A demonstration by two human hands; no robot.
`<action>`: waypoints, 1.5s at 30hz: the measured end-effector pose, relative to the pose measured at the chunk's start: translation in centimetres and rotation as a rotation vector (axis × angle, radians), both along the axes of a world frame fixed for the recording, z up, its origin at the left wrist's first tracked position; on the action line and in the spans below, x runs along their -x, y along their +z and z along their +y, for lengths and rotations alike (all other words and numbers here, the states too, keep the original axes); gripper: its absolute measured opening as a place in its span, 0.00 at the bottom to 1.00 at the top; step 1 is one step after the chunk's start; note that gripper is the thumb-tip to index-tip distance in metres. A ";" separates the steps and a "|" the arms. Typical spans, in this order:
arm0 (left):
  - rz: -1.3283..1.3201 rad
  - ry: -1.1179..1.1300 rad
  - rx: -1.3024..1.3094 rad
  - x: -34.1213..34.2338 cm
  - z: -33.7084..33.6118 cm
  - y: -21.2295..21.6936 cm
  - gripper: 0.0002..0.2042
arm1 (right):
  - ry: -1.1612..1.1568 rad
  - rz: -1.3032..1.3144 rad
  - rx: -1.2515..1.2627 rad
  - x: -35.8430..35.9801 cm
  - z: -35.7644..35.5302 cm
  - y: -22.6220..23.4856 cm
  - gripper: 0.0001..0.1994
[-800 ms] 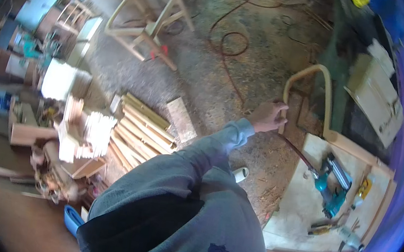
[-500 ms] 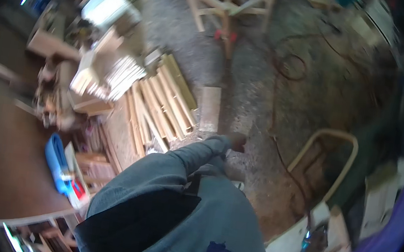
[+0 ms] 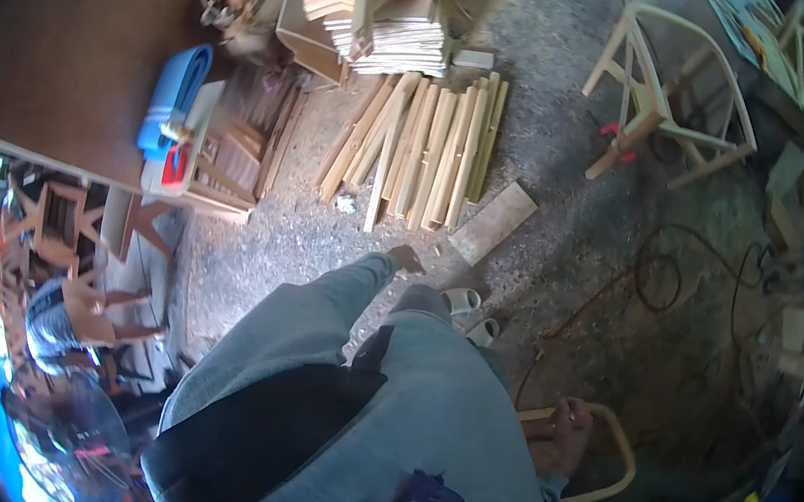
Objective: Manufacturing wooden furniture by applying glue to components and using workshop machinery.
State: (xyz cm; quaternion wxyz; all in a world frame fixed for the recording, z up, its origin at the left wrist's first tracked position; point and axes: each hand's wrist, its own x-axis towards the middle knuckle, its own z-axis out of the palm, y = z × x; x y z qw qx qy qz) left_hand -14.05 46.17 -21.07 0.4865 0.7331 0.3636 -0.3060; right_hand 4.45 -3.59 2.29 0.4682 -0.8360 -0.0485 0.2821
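My right hand (image 3: 570, 434) is at the lower right, beside my body, with its fingers closed around a pale curved wooden chair frame (image 3: 630, 462). The frame's bent rail loops out to the right of the hand, and part of it is hidden behind my sleeve. My left hand (image 3: 406, 258) hangs low in front of me with loose fingers, and nothing shows in it. It is nearest to a row of pale wooden sticks (image 3: 423, 158) and a flat board (image 3: 494, 224) on the floor.
Stacked wooden pieces (image 3: 391, 14) lie at the far side. A partly built wooden chair (image 3: 676, 104) with red clamps (image 3: 618, 144) stands at the far right. A hose (image 3: 657, 282) coils on the floor. At left, a person (image 3: 67, 320) is beside chair parts; a blue roll (image 3: 176, 95) is nearby.
My view has turned to the right, so the sticks and chair sit elsewhere in it. My right hand has come into sight on the curved frame. My left hand still hangs low.
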 end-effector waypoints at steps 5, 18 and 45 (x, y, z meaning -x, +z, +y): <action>-0.061 0.071 -0.054 2.4 -5.8 -0.7 0.20 | 0.084 0.106 0.081 -4.5 -1.4 1.4 0.10; -0.318 0.228 -0.219 1.3 -8.8 4.2 0.26 | 0.477 0.003 0.095 -10.7 2.5 0.0 0.11; -0.340 -0.105 -1.066 6.6 9.5 4.8 0.21 | 0.695 0.211 -0.023 -21.9 23.1 -5.5 0.15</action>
